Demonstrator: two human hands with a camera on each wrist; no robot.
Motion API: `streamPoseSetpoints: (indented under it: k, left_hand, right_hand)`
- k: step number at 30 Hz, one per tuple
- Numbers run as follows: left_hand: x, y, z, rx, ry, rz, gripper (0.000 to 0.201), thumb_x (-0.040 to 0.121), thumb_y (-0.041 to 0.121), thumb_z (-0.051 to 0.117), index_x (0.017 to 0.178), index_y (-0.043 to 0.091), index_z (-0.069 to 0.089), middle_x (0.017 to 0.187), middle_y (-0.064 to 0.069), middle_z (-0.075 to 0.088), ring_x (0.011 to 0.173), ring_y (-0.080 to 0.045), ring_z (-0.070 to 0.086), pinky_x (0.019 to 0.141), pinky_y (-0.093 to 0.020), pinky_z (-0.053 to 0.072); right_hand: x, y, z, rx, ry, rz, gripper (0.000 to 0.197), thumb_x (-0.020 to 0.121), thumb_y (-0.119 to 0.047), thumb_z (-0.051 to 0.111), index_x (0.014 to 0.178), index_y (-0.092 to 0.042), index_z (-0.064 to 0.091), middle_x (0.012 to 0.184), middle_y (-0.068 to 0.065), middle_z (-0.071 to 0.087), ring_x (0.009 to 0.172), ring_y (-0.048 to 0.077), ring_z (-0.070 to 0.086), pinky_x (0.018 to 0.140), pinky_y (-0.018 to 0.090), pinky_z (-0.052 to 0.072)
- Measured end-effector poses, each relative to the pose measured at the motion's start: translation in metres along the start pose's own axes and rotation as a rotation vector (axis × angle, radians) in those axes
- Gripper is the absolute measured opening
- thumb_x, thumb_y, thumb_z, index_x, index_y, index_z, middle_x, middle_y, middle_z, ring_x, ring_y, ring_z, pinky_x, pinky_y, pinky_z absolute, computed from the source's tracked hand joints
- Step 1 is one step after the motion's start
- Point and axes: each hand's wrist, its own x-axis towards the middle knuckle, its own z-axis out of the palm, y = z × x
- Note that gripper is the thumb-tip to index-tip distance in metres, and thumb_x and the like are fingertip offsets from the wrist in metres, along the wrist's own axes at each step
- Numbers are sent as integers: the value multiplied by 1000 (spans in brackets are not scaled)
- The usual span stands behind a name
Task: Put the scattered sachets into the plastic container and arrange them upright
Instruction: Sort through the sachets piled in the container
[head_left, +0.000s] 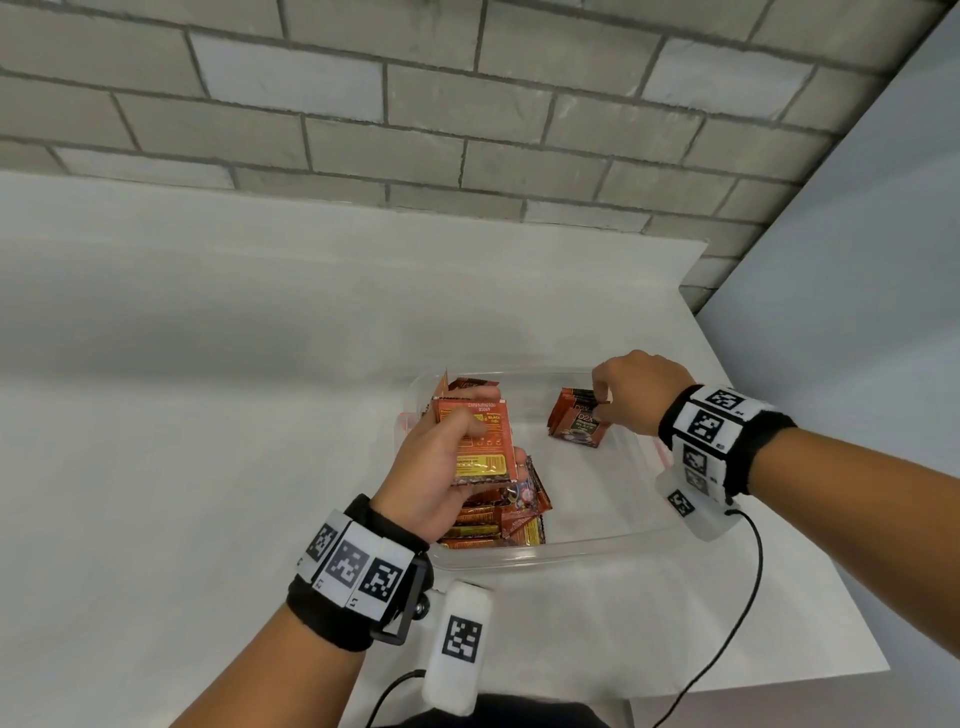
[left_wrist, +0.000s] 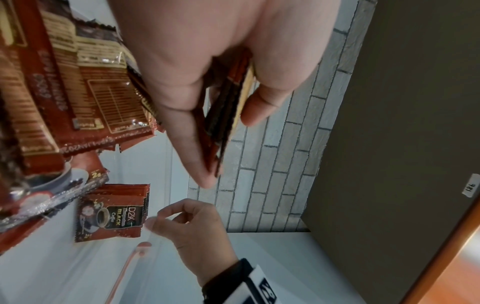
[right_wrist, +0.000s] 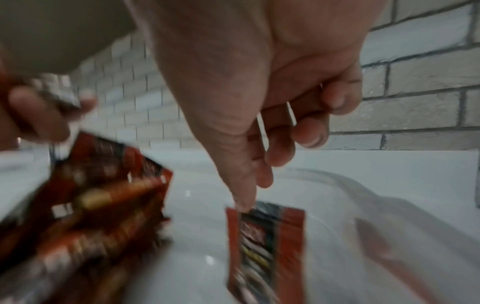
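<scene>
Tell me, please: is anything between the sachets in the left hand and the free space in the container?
Nothing visible is. The left hand holds its sachets above the plastic container, whose bare middle lies open between the loose heap and the upright stack.

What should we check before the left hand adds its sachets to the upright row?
1. Left hand grips a bundle of sachets: ok.
2. Upright row stands in the container: ok.
3. Right hand steadies the row's top edge: ok.
4. Free floor beside the row for more sachets: ok.
5. Loose pile in the container sorted upright: not ok.
6. Sachets left outside the container: cannot tell.
</scene>
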Motion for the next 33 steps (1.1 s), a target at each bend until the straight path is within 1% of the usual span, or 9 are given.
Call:
streamPoseSetpoints:
  k: [6, 13, 17, 19, 21, 23, 26, 29, 33]
  left_hand:
    - [4, -6, 8, 114, -64, 4, 52, 74, 11, 69, 124, 11, 56, 106, -11, 71, 90, -28, 71, 58, -40, 60]
    - [8, -14, 16, 207, -111, 51, 39, 76, 0, 68, 113, 9, 62, 106, -13, 69, 99, -34, 67, 64, -37, 60]
    - [9, -15, 24, 222, -134, 48, 47, 73, 13, 69, 118, 7, 59, 107, -15, 68, 93, -30, 68, 59, -33, 58]
    - [10, -14, 25, 236, -135, 39, 45, 76, 28, 65, 117, 10, 60, 101, -13, 69, 84, -24, 68, 61, -33, 59]
    - [10, -12, 25, 222, -105, 11, 47, 74, 43, 62, 111, 15, 62, 89, -9, 66, 75, -20, 66, 66, -36, 57]
    - [10, -11, 24, 171, -92, -8, 45, 72, 48, 61, 105, 18, 64, 84, -7, 62, 73, -20, 64, 68, -38, 56]
    - [9, -13, 25, 108, -105, 32, 26, 78, 26, 65, 102, 17, 69, 94, -11, 69, 81, -25, 67, 66, -37, 58]
    - [12, -13, 24, 89, -83, 85, 39, 84, -4, 59, 120, 11, 58, 108, -14, 69, 94, -27, 69, 70, -38, 59]
    - [12, -12, 22, 138, -88, 107, 39, 84, -10, 58, 115, 13, 59, 102, -10, 71, 90, -24, 70, 73, -36, 59]
  right_hand:
    - [-43, -18, -17, 952, 39, -132, 14, 87, -30, 66, 98, -21, 68, 85, 0, 65, 67, 10, 59, 61, 18, 44]
    - [-67, -23, -14, 1197, 13, -214, 19, 91, -10, 60, 107, -19, 66, 69, -6, 65, 62, 9, 59, 54, 19, 43]
    - [-73, -19, -15, 1166, 60, -251, 16, 82, -9, 70, 96, -17, 68, 71, -4, 64, 62, 5, 58, 59, 19, 48]
    - [-73, -17, -14, 1130, 241, -222, 13, 80, -9, 73, 84, -20, 67, 73, -5, 65, 64, 7, 58, 65, 25, 51]
    - [-77, -15, -13, 1073, 487, -194, 14, 77, -9, 75, 76, -19, 65, 73, -5, 60, 62, 5, 51, 63, 19, 44]
    - [-81, -17, -10, 1009, 592, -236, 16, 72, -7, 79, 72, -13, 64, 72, -5, 51, 60, 3, 45, 59, 11, 35]
    - [-85, -23, 1, 945, 423, -359, 19, 68, -6, 83, 71, -15, 66, 76, -7, 50, 65, 2, 48, 61, 9, 35]
    - [-85, -23, 7, 855, 269, -422, 21, 66, -11, 85, 79, -18, 70, 77, -8, 48, 70, 1, 47, 63, 10, 36]
    - [-85, -19, 0, 923, 364, -353, 24, 73, -17, 80, 95, -20, 69, 86, -4, 53, 70, 6, 49, 63, 9, 38]
